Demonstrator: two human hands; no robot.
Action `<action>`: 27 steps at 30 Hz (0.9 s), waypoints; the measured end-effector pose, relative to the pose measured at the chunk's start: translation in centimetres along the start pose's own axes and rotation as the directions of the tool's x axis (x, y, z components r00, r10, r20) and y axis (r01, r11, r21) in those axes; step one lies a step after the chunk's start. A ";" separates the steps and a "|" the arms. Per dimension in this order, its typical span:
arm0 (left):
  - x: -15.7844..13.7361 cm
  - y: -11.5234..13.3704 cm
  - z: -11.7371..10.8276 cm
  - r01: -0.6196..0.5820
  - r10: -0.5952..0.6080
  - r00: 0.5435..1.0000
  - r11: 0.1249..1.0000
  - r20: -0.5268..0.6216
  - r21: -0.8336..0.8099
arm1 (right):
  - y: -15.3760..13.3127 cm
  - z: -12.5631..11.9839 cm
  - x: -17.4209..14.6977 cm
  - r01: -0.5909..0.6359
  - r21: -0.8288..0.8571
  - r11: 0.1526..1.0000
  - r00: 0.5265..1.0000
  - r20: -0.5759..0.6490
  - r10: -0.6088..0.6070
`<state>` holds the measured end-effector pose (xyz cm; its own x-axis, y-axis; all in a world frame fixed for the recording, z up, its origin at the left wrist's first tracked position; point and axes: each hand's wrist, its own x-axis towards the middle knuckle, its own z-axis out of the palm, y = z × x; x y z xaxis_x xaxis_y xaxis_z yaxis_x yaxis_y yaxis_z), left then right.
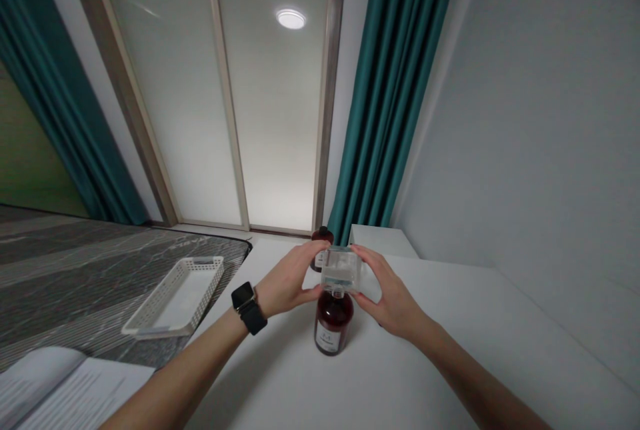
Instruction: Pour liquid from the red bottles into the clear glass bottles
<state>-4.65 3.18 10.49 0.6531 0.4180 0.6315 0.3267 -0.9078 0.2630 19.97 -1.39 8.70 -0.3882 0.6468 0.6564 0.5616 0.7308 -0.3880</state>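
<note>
Between my left hand and my right hand is a small clear box-shaped container, gripped from both sides by thumbs and fingers. It is held just above a dark red-brown bottle with a white label, and covers part of the bottle's top. Whether the container touches the bottle I cannot tell. Behind my left fingers stands a second dark brown bottle with a black cap, partly hidden. A black watch is on my left wrist.
The bottles stand on a white table. To the left, a white perforated basket and an open book lie on a grey patterned surface. A white box-like block stands behind the table, near the teal curtain and wall.
</note>
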 end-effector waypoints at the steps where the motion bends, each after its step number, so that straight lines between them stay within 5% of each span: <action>1: 0.0 0.0 0.0 0.000 0.000 1.000 1.000 0.002 0.001 | 0.0 0.0 0.0 0.001 -0.001 1.000 1.000 0.002 -0.001; 27: -0.4 -0.2 0.4 0.003 -0.002 1.000 1.000 -0.027 0.023 | -0.1 0.0 -0.1 0.065 -0.057 0.996 0.998 -0.014 -0.066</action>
<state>-4.76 3.24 9.87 0.6339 0.4189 0.6502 0.3440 -0.9056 0.2482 20.02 -1.54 8.68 -0.4139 0.5943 0.6895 0.5757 0.7576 -0.3075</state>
